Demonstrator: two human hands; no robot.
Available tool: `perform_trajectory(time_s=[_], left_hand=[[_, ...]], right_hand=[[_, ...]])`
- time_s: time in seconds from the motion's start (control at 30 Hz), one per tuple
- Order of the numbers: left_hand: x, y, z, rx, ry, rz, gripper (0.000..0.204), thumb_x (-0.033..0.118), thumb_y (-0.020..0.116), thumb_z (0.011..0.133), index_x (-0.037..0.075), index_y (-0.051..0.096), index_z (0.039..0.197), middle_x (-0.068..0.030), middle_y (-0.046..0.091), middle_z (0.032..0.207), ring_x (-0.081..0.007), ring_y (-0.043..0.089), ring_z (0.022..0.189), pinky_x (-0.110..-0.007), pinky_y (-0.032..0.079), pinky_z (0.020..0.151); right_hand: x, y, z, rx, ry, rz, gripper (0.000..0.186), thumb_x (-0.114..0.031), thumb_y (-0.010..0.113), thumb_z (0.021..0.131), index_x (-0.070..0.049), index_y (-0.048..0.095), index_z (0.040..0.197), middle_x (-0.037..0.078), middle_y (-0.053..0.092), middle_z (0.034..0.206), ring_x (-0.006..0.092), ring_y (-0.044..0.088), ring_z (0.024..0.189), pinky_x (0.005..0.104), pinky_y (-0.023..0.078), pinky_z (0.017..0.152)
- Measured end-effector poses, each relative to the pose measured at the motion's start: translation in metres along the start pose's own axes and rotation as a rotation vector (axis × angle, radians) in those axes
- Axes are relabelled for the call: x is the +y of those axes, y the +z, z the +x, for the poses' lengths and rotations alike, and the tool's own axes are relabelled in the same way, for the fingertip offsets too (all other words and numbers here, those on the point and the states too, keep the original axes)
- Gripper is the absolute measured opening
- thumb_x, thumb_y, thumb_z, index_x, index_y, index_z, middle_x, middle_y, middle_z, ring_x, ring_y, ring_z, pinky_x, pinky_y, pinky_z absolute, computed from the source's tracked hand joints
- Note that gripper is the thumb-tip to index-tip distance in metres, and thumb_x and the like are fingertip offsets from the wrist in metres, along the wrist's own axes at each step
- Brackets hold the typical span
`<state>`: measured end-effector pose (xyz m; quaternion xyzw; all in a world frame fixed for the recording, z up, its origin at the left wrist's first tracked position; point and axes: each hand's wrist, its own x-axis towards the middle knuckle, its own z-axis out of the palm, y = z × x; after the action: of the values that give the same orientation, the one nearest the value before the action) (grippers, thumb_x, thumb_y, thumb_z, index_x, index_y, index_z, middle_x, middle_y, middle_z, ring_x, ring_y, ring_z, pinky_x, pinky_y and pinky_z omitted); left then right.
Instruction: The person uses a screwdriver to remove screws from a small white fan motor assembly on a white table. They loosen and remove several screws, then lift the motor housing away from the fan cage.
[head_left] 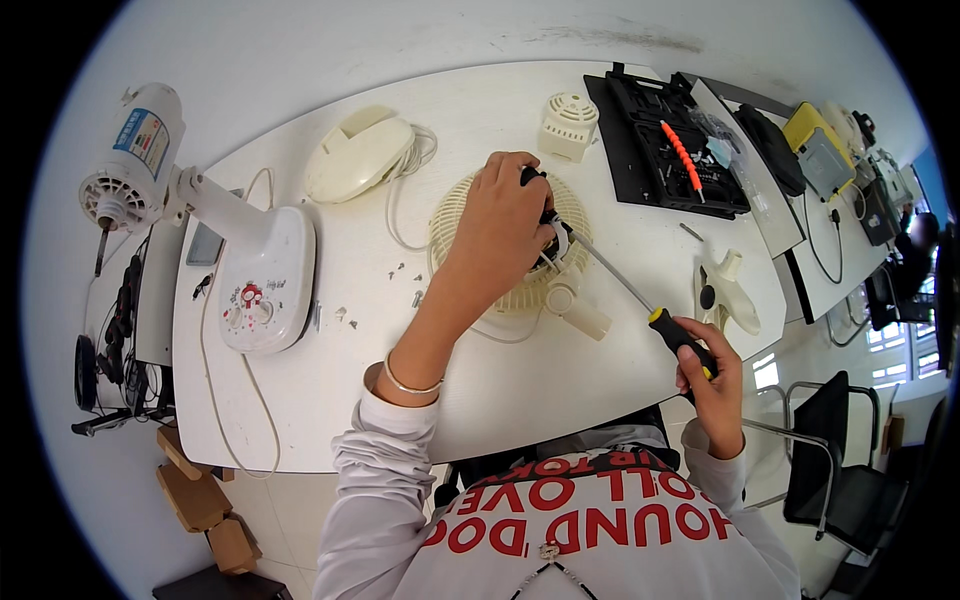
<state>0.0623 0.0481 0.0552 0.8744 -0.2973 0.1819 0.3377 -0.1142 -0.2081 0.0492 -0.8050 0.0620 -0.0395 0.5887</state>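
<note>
My right hand (714, 385) is closed round the black and yellow handle of a screwdriver (625, 284). Its long metal shaft slants up and left, and the tip reaches the dark fan motor (562, 232). Fingers curled, my left hand (505, 225) grips the motor from above and hides much of it. Under them lies a cream fan grille (445, 232), face down on the white table (600, 395). A short cream tube-shaped neck (582, 312) sticks out toward me from the motor. Where exactly the tip sits is too small to tell.
Left stands a white fan stand with motor (262, 245); behind lies a cream base (358, 160) with coiled cord. A vented motor cover (569, 126) and an open black toolbox (665, 140) are at the back. Loose screws (417, 298) lie left of the grille, a cream bracket (733, 290) right.
</note>
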Motion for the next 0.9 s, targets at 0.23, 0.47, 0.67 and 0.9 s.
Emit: perform_trajectory(time_s=[0.23, 0.47, 0.67, 0.9], left_hand=[[-0.004, 0.006, -0.002, 0.006, 0.012, 0.083, 0.024, 0.000, 0.074, 0.071, 0.002, 0.059, 0.090, -0.0195, 0.056, 0.119, -0.0413, 0.043, 0.130, -0.049, 0.037, 0.112], [0.003, 0.005, -0.004, -0.022, -0.001, 0.079, 0.027, -0.001, 0.072, 0.077, 0.002, 0.055, 0.097, -0.0264, 0.048, 0.133, -0.0474, 0.035, 0.137, -0.052, 0.034, 0.113], [0.007, 0.000, -0.005, -0.042, -0.014, 0.073, 0.027, 0.001, 0.073, 0.080, 0.002, 0.054, 0.099, -0.0272, 0.042, 0.141, -0.0476, 0.033, 0.138, -0.050, 0.038, 0.108], [0.003, 0.002, -0.003, -0.055, -0.037, 0.062, 0.027, 0.001, 0.074, 0.078, 0.002, 0.055, 0.097, -0.0153, 0.052, 0.119, -0.0336, 0.050, 0.115, -0.043, 0.047, 0.095]], right_hand=[[-0.001, 0.002, 0.000, -0.005, -0.037, -0.021, 0.031, -0.014, 0.065, 0.096, 0.000, 0.064, 0.123, 0.005, 0.060, 0.093, 0.0071, 0.053, 0.063, 0.0215, 0.044, 0.057], [-0.001, 0.003, 0.001, -0.008, -0.028, -0.013, 0.031, -0.015, 0.065, 0.096, 0.000, 0.064, 0.124, 0.005, 0.060, 0.093, 0.0074, 0.053, 0.064, 0.0216, 0.044, 0.057], [-0.001, 0.002, 0.001, 0.001, -0.037, -0.034, 0.032, -0.014, 0.065, 0.096, 0.000, 0.063, 0.124, 0.006, 0.060, 0.094, 0.0077, 0.054, 0.064, 0.0222, 0.045, 0.058], [0.000, 0.003, 0.002, -0.001, -0.060, -0.047, 0.032, -0.013, 0.065, 0.095, 0.001, 0.063, 0.124, 0.006, 0.061, 0.095, 0.0082, 0.054, 0.064, 0.0223, 0.045, 0.058]])
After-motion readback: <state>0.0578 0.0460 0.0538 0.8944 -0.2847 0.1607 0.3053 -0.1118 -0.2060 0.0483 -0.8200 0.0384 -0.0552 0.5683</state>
